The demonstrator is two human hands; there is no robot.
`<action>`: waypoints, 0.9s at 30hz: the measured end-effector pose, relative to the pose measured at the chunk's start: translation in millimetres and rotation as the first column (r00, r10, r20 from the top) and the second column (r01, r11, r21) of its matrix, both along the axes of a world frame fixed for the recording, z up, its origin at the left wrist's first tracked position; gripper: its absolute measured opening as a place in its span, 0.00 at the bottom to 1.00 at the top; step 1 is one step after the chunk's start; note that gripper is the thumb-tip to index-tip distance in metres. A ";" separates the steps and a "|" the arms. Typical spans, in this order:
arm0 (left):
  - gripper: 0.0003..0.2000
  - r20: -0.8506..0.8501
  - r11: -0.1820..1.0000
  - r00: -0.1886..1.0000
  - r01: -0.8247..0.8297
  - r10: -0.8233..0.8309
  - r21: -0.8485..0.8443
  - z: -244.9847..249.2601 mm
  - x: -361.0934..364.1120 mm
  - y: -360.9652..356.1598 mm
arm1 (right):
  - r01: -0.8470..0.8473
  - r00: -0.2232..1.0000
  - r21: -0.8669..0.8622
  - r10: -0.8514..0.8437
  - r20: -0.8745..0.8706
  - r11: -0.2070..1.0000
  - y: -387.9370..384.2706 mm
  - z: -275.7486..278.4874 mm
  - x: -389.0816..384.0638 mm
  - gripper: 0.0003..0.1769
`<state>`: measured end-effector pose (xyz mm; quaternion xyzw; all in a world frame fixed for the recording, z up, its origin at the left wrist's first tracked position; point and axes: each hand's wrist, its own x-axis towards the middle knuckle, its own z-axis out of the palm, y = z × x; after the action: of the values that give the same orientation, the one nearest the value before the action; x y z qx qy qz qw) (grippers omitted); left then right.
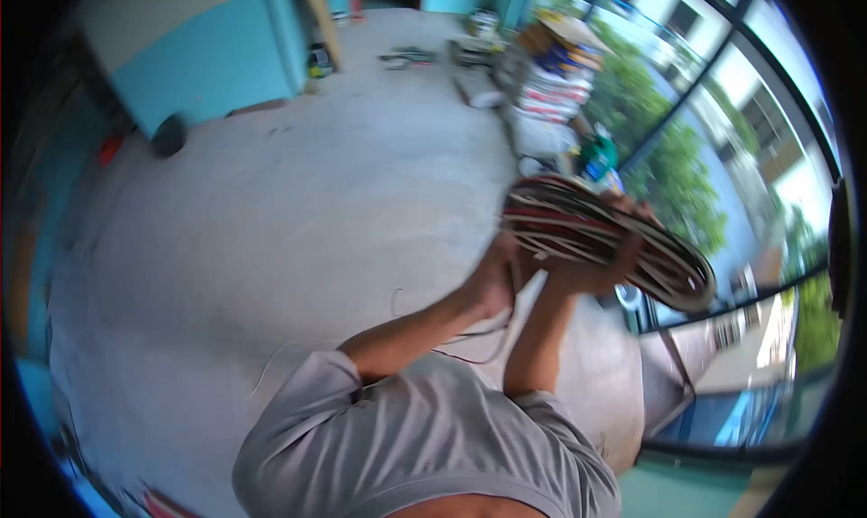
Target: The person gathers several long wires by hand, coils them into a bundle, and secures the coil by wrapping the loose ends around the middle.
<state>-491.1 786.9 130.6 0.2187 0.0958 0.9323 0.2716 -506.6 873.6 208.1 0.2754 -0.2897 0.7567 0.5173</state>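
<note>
Wire coil (603,238) | left hand (493,279), right hand (598,267) grip | open floor (298,220) left | window (722,130) right

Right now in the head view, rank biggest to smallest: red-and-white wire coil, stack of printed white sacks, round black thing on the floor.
1. red-and-white wire coil, but held close to the camera
2. stack of printed white sacks, farther off, so real size unsure
3. round black thing, clearly smallest

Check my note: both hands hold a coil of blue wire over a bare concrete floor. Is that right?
Not blue: the head view shows the coil of wire is red and white. The left hand and right hand do hold it over the bare concrete floor.
</note>
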 end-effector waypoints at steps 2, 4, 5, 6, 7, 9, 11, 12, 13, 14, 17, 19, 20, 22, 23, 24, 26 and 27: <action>0.34 0.057 0.989 0.998 -0.023 0.031 -0.147 -11.0 -23.7 7.8 | -0.138 0.988 0.010 0.139 -0.062 0.990 4.7 -12.6 -15.2 0.19; 0.37 0.118 0.992 0.990 -0.067 0.079 -0.106 9.5 -19.6 2.3 | 0.107 0.985 0.030 -0.110 0.135 0.994 -4.5 -16.0 -13.4 0.21; 0.42 0.124 0.999 0.991 0.047 -0.043 -0.026 24.2 -24.0 -6.2 | 0.106 0.981 -0.012 -0.102 0.164 0.994 -18.0 -14.4 -12.0 0.20; 0.40 0.111 0.995 0.990 0.083 -0.089 0.061 40.8 -22.2 -11.7 | 0.125 0.973 -0.044 -0.114 0.201 0.991 -24.6 -12.1 -8.9 0.20; 0.40 0.094 0.990 0.990 0.100 -0.110 0.101 51.1 -23.1 -20.8 | 0.156 0.978 0.059 -0.162 0.133 0.986 -33.5 -9.4 -10.3 0.20; 0.38 0.074 0.980 0.986 0.135 -0.147 0.144 59.8 -33.5 -34.6 | 0.280 0.959 0.243 -0.283 -0.024 0.929 -46.9 -2.2 -15.6 0.19; 0.35 0.074 0.979 0.986 0.140 -0.152 0.149 61.2 -27.7 -30.9 | 0.367 0.928 0.297 -0.368 -0.056 0.882 -53.0 3.0 1.0 0.20; 0.33 0.054 0.980 0.987 0.144 -0.153 0.134 68.2 -34.9 -33.2 | 0.348 0.937 0.325 -0.337 -0.092 0.879 -56.7 1.7 -1.0 0.21; 0.31 0.034 0.981 0.987 0.149 -0.154 0.120 70.7 -39.4 -37.5 | 0.328 0.945 0.354 -0.303 -0.127 0.876 -60.4 0.3 -3.0 0.24; 0.29 0.010 0.983 0.988 0.155 -0.156 0.104 71.9 -42.4 -41.2 | 0.308 0.951 0.384 -0.267 -0.159 0.870 -64.1 -1.0 -5.0 0.26; 0.22 0.062 0.997 0.995 0.076 -0.077 0.029 80.9 -46.6 -56.2 | 0.380 0.925 0.453 -0.331 -0.187 0.807 -56.6 -26.3 -13.5 0.35; 0.18 0.048 0.999 0.998 -0.036 0.037 -0.023 83.5 -50.3 -66.6 | 0.436 0.899 0.577 -0.366 -0.240 0.691 -51.2 -24.4 -8.3 0.44; 0.18 0.027 0.995 0.996 -0.081 0.083 -0.061 81.3 -52.2 -71.2 | 0.470 0.872 0.653 -0.430 -0.236 0.594 -47.9 -23.2 -3.2 0.48; 0.17 -0.033 0.973 0.983 -0.181 0.178 -0.142 75.0 -59.4 -85.3 | 0.506 0.801 0.770 -0.543 -0.252 0.389 -41.8 -24.8 8.2 0.57; 0.16 -0.067 0.964 0.974 -0.222 0.215 -0.143 71.3 -61.9 -92.0 | 0.433 0.875 0.789 -0.415 -0.251 0.436 -21.9 -43.8 -10.9 0.56; 0.15 -0.107 0.929 0.941 -0.334 0.320 -0.156 73.1 -63.0 -100.0 | 0.346 0.932 0.811 -0.274 -0.238 0.472 -2.1 -62.6 -30.1 0.55; 0.14 -0.178 0.832 0.844 -0.532 0.506 -0.159 76.2 -59.5 -119.3 | 0.215 0.973 0.900 -0.162 -0.164 0.378 35.8 -85.5 -55.5 0.51; 0.19 -0.267 0.792 0.800 -0.587 0.537 -0.168 75.5 -59.4 -132.1 | 0.178 0.971 0.951 -0.203 -0.127 0.253 55.5 -91.8 -62.6 0.49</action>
<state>-550.6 654.8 206.1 0.2401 0.2972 0.9241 -0.0060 -569.2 929.1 116.3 0.4850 -0.7213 0.3661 0.3324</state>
